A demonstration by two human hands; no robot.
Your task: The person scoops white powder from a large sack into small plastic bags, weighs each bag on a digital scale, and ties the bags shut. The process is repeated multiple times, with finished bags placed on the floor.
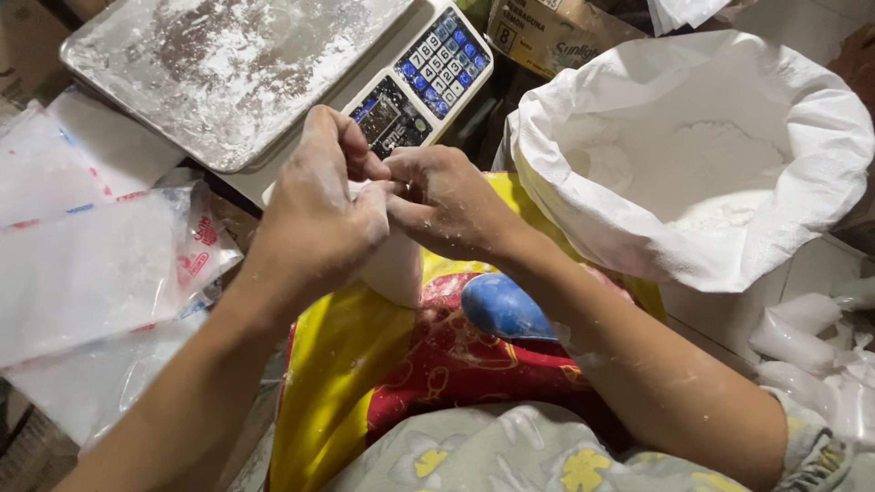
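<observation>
a view from above of two flour-dusted bare hands meeting over a small white bag; the left hand [319, 214] has its fingers curled and its fingertips pinched on the top of the bag [394, 264]; the right hand [447, 200] comes in from the other side, fingers bent, pinching the same top just beside the left fingertips; both hands are closed on the bag's neck and touch each other there; the bag hangs upright below them, filled with white powder, its lower part showing under the left hand; whether the neck is twisted or knotted is hidden by the fingers

under the bag lies a yellow and red sack [365, 364], spread across the person's lap; a blue scoop [503, 308] rests on the sack, just under the right wrist; at the bottom edge is pale cloth with yellow flowers [510, 460]

behind the hands stands a scale [428, 82] with a metal pan [219, 73] coated in white powder, and a keypad with blue and white keys facing the person; to the right is a big white sack [729, 246], open at the top, with powder [702, 173] inside; at the far right edge lie several small filled clear bags [802, 337], piled together; to the left is a stack of flat empty clear bags [91, 264] with red and blue print; a cardboard box [547, 32] sits behind the scale at the top
</observation>
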